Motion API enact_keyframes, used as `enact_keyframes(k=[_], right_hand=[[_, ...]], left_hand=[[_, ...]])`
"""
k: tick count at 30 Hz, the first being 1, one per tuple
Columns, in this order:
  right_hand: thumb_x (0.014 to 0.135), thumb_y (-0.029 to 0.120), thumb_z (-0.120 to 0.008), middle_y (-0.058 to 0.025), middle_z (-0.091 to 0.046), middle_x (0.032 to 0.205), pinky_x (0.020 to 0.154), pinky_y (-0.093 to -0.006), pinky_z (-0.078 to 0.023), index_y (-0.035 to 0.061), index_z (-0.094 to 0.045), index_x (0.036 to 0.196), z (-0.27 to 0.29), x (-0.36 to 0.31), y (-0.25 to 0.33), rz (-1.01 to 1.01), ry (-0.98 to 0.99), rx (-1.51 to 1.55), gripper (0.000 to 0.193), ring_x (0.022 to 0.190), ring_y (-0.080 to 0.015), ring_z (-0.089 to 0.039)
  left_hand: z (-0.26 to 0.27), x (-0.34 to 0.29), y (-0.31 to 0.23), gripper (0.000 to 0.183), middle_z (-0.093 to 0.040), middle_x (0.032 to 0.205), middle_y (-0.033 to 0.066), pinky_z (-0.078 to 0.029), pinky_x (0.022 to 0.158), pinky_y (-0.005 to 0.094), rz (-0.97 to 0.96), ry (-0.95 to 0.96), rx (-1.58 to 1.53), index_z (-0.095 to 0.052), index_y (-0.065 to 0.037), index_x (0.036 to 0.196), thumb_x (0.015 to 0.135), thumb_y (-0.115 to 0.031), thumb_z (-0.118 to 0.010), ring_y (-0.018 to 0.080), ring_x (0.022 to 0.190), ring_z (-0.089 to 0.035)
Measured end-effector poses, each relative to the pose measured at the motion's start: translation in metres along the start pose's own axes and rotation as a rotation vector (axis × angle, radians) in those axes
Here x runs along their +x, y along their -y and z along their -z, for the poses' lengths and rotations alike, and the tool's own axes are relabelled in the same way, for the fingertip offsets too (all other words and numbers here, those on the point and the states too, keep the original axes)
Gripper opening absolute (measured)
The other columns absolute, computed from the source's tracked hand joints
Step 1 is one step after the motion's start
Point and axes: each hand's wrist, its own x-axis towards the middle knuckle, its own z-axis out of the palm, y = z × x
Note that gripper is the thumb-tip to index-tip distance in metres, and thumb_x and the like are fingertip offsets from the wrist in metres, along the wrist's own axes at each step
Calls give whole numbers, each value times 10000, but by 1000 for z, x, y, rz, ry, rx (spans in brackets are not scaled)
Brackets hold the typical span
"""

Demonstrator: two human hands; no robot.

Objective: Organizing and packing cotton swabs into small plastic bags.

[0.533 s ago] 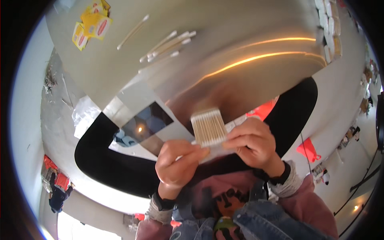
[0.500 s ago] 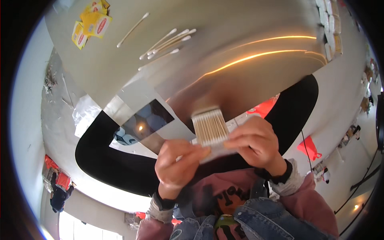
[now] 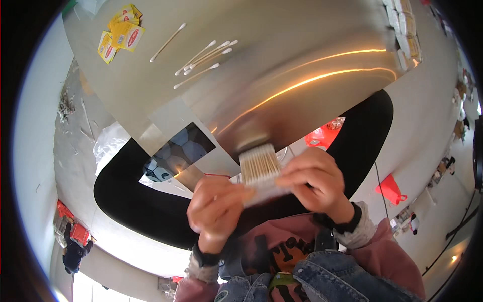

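So you've got the pack of cotton swabs [image 3: 259, 165] up off the desk [image 3: 302, 30], held between both hands over its near corner, swabs standing side by side and leaning a little away from you. Your left hand [image 3: 216, 205] looks pinched onto the lower left of the pack, though it's kinda blurry, and your right hand [image 3: 316, 178] has its thumb and fingers squeezed together on the lower right side. Under the swabs there's a pale, see-through bit between your fingers; it could be the wrapper, but I can't tell if it's a loose flap or the sealed end. I'd call the step in hand a two-handed handling of the wrapper, and imo the next move calls for an even pinch on both sides and the pack kept level so nothing tips out. As for the rest, five loose swabs [image 3: 208, 61] lie bunched toward the far left of the desk, one single swab [image 3: 167, 43] sits apart on their left, and the yellow packets [image 3: 127, 36] are piled near the left edge. Over along the right edge there's a row of white packs [image 3: 408, 27], well apart from your hands.
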Motion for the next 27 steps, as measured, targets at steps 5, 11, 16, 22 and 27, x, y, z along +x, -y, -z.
enact_keyframes(k=[5, 11, 16, 22, 27], right_hand=[[811, -15, -746, -89, -657, 967, 727, -305, -506, 18, -727, 877, -10, 0, -4, -175, -27, 93, 76, 819, -200, -627], [843, -37, -720, -62, -658, 1000, 691, -243, -451, 17, -722, 920, -17, -3, 8, -199, -91, 104, 94, 793, -120, -574], [844, -42, -726, -48, -667, 1030, 642, -219, -401, 20, -728, 929, -6, -16, 47, -185, -91, 142, 105, 749, -67, -521], [871, 15, -717, -28, -694, 979, 586, -222, -403, 43, -728, 947, 8, -37, 86, -127, -96, 227, 82, 789, -78, -602], [889, -68, -692, -127, -671, 1044, 738, -242, -509, -53, -693, 983, 17, -53, 110, -126, -135, 389, 95, 831, -110, -621]], left_hand=[[-3, 17, 1, 242, -662, 824, 28, -510, 664, 283, -5, -55, 61, -795, -53, 850, 627, 26, -847, 187, 730, -624], [-12, 1, -5, 160, -637, 878, 38, -465, 654, 246, 331, -125, -140, -768, -24, 872, 732, -3, -843, 126, 797, -606], [8, 2, -43, 238, -640, 911, 31, -468, 700, 259, 195, -95, -148, -766, -45, 927, 709, -6, -852, 140, 863, -600], [13, -10, -79, 252, -626, 929, 53, -490, 766, 291, -102, -1, -121, -756, -23, 908, 683, 52, -841, 182, 894, -582], [11, -21, -103, 255, -626, 888, 40, -489, 713, 291, -120, -42, -220, -774, -47, 893, 664, 23, -861, 183, 849, -568]])
